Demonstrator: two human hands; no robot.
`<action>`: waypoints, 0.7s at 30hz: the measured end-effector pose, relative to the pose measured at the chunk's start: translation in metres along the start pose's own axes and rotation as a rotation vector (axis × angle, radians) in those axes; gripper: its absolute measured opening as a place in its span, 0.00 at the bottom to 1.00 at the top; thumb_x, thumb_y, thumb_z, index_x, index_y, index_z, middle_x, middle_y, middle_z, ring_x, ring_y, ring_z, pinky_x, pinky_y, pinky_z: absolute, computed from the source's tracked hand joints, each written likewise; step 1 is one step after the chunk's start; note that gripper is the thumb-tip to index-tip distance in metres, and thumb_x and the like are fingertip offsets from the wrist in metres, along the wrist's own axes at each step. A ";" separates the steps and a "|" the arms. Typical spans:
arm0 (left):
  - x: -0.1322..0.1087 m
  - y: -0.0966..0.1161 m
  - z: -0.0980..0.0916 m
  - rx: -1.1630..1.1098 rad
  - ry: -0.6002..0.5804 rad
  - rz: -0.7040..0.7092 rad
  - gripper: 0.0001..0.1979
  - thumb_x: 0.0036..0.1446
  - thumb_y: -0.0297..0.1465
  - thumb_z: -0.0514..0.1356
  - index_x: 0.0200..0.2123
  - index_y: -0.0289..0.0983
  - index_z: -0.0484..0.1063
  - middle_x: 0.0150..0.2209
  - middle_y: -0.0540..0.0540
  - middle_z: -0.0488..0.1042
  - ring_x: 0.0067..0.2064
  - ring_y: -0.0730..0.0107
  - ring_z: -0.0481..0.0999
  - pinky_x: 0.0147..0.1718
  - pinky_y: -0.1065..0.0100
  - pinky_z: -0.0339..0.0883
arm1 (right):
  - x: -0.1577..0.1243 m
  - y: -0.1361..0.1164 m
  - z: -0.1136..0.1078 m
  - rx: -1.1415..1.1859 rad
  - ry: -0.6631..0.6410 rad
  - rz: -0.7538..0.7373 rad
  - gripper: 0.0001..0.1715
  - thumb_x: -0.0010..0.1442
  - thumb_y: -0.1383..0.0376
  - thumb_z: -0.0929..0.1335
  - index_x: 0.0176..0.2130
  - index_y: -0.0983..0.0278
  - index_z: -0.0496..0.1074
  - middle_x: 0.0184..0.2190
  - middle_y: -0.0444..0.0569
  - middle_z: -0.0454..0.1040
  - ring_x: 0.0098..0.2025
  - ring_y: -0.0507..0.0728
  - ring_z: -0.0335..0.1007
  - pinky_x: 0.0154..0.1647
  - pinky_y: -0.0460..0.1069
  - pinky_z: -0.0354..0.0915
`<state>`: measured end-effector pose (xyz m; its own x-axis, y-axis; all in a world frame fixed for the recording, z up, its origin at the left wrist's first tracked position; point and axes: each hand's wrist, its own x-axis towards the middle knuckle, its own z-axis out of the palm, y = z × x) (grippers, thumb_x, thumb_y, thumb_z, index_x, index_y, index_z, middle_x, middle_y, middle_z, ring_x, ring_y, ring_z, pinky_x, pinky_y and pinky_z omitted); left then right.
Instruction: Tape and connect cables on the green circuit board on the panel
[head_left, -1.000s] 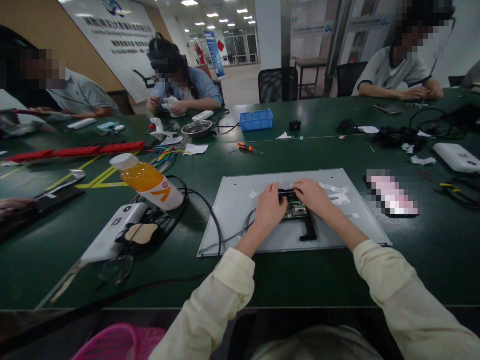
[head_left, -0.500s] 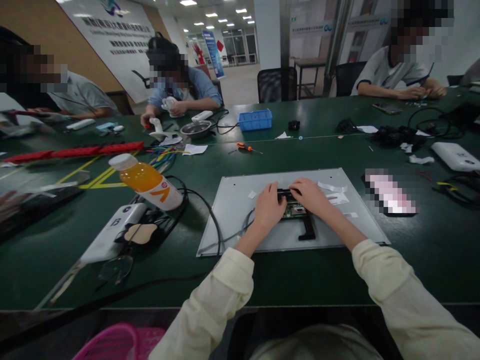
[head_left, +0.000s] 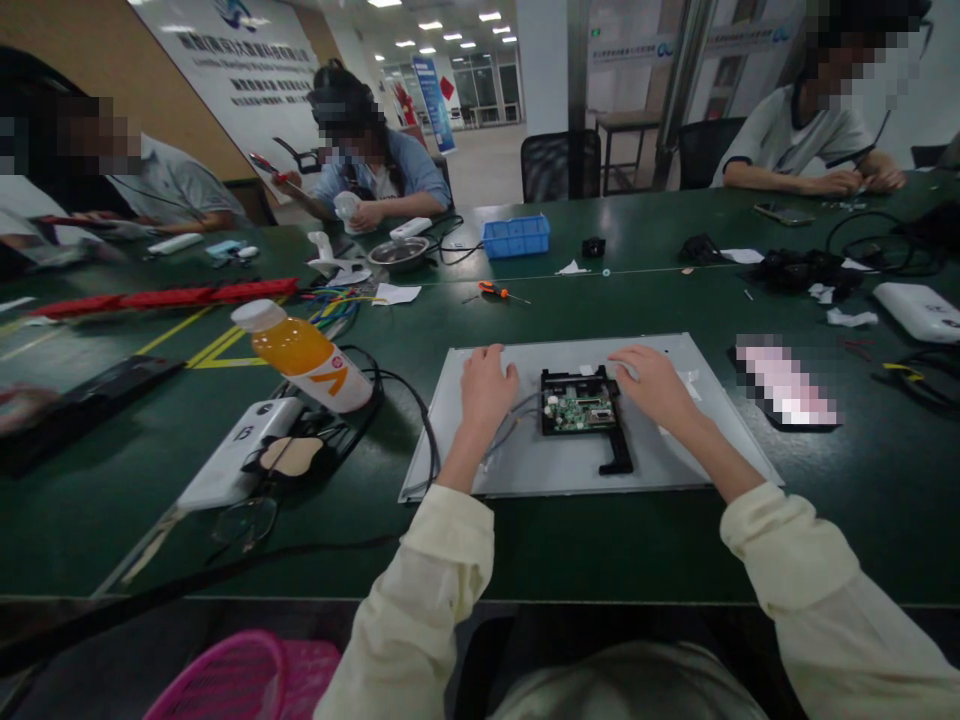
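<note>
A green circuit board (head_left: 579, 411) sits in a black plastic frame (head_left: 617, 450) with an arm reaching down on its right. The frame lies on a pale grey panel (head_left: 525, 482), and thin grey cables run off from its left side. My left hand (head_left: 484, 396) is left of the frame, apart from it, fingers loosely bent and holding nothing. My right hand (head_left: 660, 388) is at the frame's upper right corner, fingers apart and nothing visible in them. White paper strips on the panel are partly hidden behind it.
To the left stand an orange juice bottle (head_left: 315, 365), a white power bank (head_left: 244, 450) and glasses (head_left: 246, 522). A phone (head_left: 787, 385) lies to the right. Farther back are a screwdriver (head_left: 502, 292), a blue basket (head_left: 516, 238) and a metal bowl (head_left: 400, 254). Several co-workers sit around the table.
Both hands have left the black frame and moved apart, the left hand leftward and the right hand rightward, uncovering the circuit board. A co-worker across the table has raised a red-handled tool.
</note>
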<state>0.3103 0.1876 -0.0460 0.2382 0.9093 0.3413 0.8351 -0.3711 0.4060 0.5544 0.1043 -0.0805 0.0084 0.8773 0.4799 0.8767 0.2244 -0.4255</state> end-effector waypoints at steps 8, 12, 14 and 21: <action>0.005 -0.021 0.006 0.030 -0.243 -0.050 0.18 0.50 0.24 0.55 0.47 0.35 0.70 0.44 0.41 0.71 0.46 0.63 0.72 0.48 0.66 0.65 | -0.003 -0.001 0.001 -0.016 -0.038 0.016 0.16 0.62 0.67 0.61 0.45 0.65 0.74 0.43 0.54 0.75 0.47 0.60 0.69 0.52 0.56 0.62; 0.005 -0.021 0.006 0.033 -0.208 -0.032 0.16 0.49 0.23 0.55 0.42 0.36 0.72 0.37 0.43 0.74 0.42 0.62 0.73 0.43 0.66 0.66 | -0.003 -0.001 0.002 -0.012 -0.054 0.023 0.16 0.62 0.67 0.61 0.44 0.65 0.74 0.43 0.54 0.75 0.47 0.60 0.69 0.52 0.56 0.62; 0.006 -0.023 0.005 0.009 -0.190 -0.030 0.13 0.49 0.23 0.55 0.39 0.36 0.73 0.35 0.43 0.75 0.40 0.61 0.74 0.41 0.65 0.66 | -0.004 -0.002 0.002 -0.007 -0.060 0.027 0.16 0.62 0.67 0.60 0.44 0.65 0.75 0.43 0.54 0.75 0.47 0.60 0.68 0.52 0.55 0.62; 0.010 -0.031 0.001 -0.072 -0.179 -0.012 0.07 0.47 0.25 0.58 0.29 0.38 0.75 0.32 0.44 0.78 0.38 0.62 0.76 0.39 0.67 0.66 | -0.005 -0.006 0.000 -0.002 -0.050 0.022 0.17 0.62 0.68 0.60 0.44 0.65 0.75 0.43 0.54 0.75 0.48 0.60 0.68 0.53 0.55 0.62</action>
<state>0.2870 0.2080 -0.0559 0.3179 0.9304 0.1827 0.8023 -0.3666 0.4711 0.5486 0.0990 -0.0801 0.0037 0.9020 0.4318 0.8773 0.2043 -0.4342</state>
